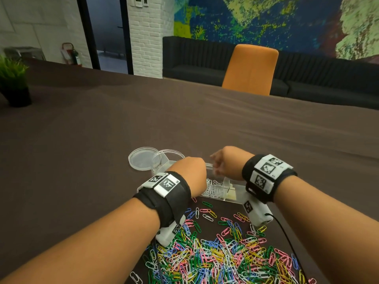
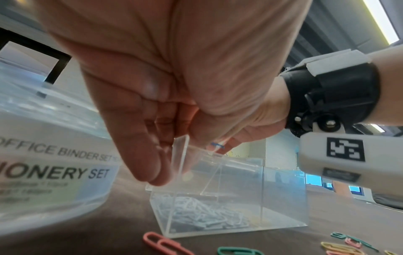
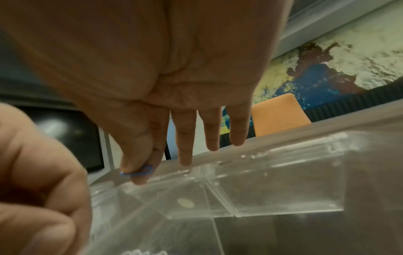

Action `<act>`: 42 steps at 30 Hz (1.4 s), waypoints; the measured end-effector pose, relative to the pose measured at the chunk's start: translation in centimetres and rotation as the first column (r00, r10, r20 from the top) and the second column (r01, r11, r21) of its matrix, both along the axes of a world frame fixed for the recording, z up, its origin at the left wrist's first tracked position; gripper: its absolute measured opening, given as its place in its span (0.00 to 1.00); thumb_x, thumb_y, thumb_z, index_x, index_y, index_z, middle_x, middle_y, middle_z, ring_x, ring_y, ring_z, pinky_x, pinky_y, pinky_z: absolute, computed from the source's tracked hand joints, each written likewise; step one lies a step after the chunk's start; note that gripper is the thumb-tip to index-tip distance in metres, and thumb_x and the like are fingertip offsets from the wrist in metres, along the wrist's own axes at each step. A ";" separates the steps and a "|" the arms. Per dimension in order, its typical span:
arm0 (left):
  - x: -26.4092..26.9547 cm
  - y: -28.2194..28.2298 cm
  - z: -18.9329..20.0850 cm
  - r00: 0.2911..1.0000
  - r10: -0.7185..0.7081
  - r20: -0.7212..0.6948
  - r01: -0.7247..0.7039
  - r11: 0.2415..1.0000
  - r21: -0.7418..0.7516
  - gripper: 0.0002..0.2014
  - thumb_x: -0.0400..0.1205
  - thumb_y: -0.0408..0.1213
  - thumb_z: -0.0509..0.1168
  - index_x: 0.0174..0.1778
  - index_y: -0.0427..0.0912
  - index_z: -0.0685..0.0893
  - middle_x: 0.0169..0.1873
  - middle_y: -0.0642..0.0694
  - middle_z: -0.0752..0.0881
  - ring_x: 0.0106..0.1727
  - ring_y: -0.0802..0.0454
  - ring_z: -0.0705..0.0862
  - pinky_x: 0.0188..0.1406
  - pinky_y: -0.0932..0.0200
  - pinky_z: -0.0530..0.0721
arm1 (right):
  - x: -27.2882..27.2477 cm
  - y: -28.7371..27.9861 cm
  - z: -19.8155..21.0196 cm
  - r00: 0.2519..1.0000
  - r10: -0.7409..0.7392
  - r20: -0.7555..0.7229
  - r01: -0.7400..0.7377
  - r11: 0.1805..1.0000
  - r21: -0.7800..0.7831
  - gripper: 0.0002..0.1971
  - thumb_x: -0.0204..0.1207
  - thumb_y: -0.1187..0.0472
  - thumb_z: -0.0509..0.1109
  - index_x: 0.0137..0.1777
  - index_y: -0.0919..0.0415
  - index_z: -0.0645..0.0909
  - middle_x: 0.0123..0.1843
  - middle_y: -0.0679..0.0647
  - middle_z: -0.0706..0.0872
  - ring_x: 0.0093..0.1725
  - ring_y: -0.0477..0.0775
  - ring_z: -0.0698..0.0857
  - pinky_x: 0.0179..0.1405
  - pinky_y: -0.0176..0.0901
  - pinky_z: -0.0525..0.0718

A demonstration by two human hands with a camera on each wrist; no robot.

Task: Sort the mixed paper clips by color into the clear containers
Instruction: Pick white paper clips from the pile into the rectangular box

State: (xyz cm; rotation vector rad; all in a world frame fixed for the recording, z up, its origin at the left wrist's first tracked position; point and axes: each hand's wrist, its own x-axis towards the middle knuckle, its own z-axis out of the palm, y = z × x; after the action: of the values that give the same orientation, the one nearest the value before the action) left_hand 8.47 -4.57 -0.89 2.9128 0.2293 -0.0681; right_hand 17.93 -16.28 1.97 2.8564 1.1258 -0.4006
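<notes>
Right hand (image 3: 165, 96) pinches one blue clip (image 3: 139, 170) — left hand (image 2: 157, 96) grips clear box (image 2: 229, 198) wall.

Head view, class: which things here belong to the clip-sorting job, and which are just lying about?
Part of the job:
- mixed clip pile
- clear box holding white clips
- blue clip pinched in the right hand
- left hand at the box
- round clear dishes

Lying about:
- potted plant
- orange chair
- sofa
- fire extinguisher
</notes>
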 end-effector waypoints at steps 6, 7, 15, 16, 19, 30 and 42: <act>0.0 -0.1 0.0 1.000 0.015 -0.016 -0.015 1.000 0.006 0.05 0.81 0.35 0.63 0.44 0.45 0.85 0.39 0.45 0.86 0.41 0.45 0.85 0.41 0.54 0.84 | -0.1 -1.5 1.7 0.981 -0.022 -0.192 0.073 0.962 0.263 0.07 0.78 0.56 0.73 0.45 0.57 0.91 0.72 0.45 0.82 0.64 0.44 0.82 0.65 0.42 0.74; 0.0 -0.1 0.0 1.000 0.015 -0.012 -0.015 1.000 0.009 0.05 0.81 0.36 0.63 0.45 0.45 0.85 0.40 0.45 0.86 0.42 0.45 0.85 0.41 0.54 0.84 | -0.1 -1.4 1.6 0.978 -0.021 -0.206 0.077 0.960 0.268 0.07 0.78 0.57 0.73 0.45 0.58 0.91 0.72 0.45 0.82 0.64 0.44 0.82 0.65 0.42 0.74; 0.1 0.2 -0.3 1.000 0.014 -0.016 -0.014 1.000 -0.010 0.07 0.80 0.36 0.63 0.47 0.46 0.87 0.42 0.46 0.88 0.45 0.46 0.87 0.47 0.52 0.87 | 0.6 -2.6 1.4 0.976 -0.057 -0.211 0.119 0.949 0.292 0.06 0.75 0.55 0.75 0.39 0.52 0.91 0.71 0.41 0.81 0.61 0.41 0.81 0.65 0.44 0.74; 0.2 0.2 -0.4 1.000 0.010 -0.019 -0.010 1.000 -0.013 0.07 0.80 0.35 0.63 0.47 0.46 0.87 0.42 0.46 0.89 0.45 0.46 0.87 0.48 0.52 0.88 | 0.8 -3.3 1.6 0.981 -0.080 -0.174 0.128 0.949 0.287 0.06 0.74 0.55 0.76 0.37 0.53 0.91 0.70 0.41 0.81 0.59 0.40 0.80 0.63 0.43 0.74; 0.1 0.5 -0.2 1.000 -0.026 -0.009 0.026 1.000 -0.005 0.09 0.81 0.36 0.62 0.46 0.46 0.89 0.43 0.46 0.90 0.46 0.46 0.88 0.49 0.52 0.88 | 1.3 -5.1 1.9 0.990 -0.108 -0.091 0.129 0.955 0.269 0.08 0.70 0.56 0.80 0.31 0.52 0.87 0.65 0.44 0.84 0.58 0.38 0.79 0.62 0.42 0.75; -4.8 0.6 0.5 0.991 -0.132 -0.025 0.134 0.990 0.052 0.08 0.80 0.47 0.67 0.40 0.51 0.89 0.39 0.54 0.89 0.42 0.52 0.85 0.39 0.60 0.80 | -8.3 -6.7 0.9 0.990 0.138 0.013 -0.139 0.980 0.143 0.06 0.76 0.53 0.70 0.48 0.46 0.88 0.43 0.44 0.87 0.43 0.48 0.84 0.49 0.48 0.87; -4.4 0.1 -0.7 0.983 -0.121 -0.141 0.109 0.990 -0.088 0.03 0.75 0.39 0.72 0.37 0.45 0.89 0.38 0.50 0.91 0.45 0.49 0.88 0.47 0.54 0.88 | -10.6 -2.6 -2.5 0.980 0.198 -0.028 -0.199 0.976 -0.088 0.08 0.79 0.57 0.65 0.52 0.56 0.86 0.42 0.51 0.84 0.41 0.56 0.81 0.41 0.44 0.81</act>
State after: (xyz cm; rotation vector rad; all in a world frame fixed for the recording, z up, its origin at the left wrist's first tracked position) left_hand 4.07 -4.51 -1.63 2.8412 0.0788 -0.3032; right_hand 7.37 -18.90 -0.50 2.6367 1.3447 -0.4543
